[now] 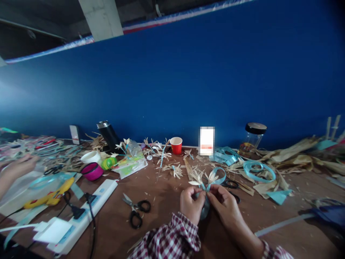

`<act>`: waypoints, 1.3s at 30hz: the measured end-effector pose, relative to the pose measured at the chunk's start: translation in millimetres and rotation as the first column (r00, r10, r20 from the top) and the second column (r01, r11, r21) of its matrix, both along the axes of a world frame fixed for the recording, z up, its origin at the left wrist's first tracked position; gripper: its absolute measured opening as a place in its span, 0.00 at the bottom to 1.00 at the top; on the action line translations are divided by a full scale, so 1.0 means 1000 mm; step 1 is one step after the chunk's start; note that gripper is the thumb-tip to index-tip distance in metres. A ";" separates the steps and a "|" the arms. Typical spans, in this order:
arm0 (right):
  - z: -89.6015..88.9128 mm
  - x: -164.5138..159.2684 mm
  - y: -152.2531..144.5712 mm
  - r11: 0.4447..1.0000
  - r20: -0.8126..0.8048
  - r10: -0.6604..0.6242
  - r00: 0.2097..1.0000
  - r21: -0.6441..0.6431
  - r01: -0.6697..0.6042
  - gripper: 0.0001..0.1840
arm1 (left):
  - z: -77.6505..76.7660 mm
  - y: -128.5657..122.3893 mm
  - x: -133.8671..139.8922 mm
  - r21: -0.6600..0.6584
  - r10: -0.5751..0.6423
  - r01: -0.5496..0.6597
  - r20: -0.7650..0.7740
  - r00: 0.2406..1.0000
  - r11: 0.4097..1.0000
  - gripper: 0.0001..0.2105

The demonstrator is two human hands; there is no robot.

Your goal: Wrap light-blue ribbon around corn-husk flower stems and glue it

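Low at the centre, my left hand (191,204) and my right hand (225,205) meet with thumbs and fingertips pinched together. Between them they grip a pair of pale corn husk flowers (198,177) at their blue-wrapped stems. A loop of light blue ribbon (221,175) curls up beside the right-hand bloom. Under my fingers shows part of a dark rounded object (205,211), mostly hidden. To the left of my hands, black-handled scissors (136,208) lie with blades apart. Another pair of scissors (232,184) is partly covered behind my right hand.
A white power strip (88,217) and yellow glue gun (51,197) lie on the left, near another person's hand (23,165). Behind stand a black flask (108,135), red paper cup (176,145) and lidded jar (253,138). Husks (296,156) and a ribbon roll (258,171) lie right.
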State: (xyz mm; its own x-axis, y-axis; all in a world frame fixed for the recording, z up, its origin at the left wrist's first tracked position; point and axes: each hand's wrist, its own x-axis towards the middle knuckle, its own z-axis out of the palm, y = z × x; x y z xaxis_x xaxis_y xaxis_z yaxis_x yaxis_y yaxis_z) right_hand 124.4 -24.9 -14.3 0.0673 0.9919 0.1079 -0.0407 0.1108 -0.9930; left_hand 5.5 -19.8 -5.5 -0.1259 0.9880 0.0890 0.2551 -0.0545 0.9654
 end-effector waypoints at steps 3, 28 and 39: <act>0.002 -0.002 -0.001 1.000 0.003 -0.009 1.000 -0.014 0.009 0.18 | -0.001 0.000 -0.001 0.010 -0.016 0.016 0.019 1.000 1.000 0.10; 0.002 -0.003 0.000 0.999 -0.007 0.008 1.000 0.041 -0.008 0.18 | -0.002 0.002 -0.002 0.048 -0.122 0.115 0.184 0.975 0.992 0.11; 0.002 -0.003 0.000 1.000 0.004 0.002 1.000 0.021 -0.002 0.16 | -0.001 0.003 -0.003 0.055 -0.093 0.087 0.115 0.989 0.995 0.12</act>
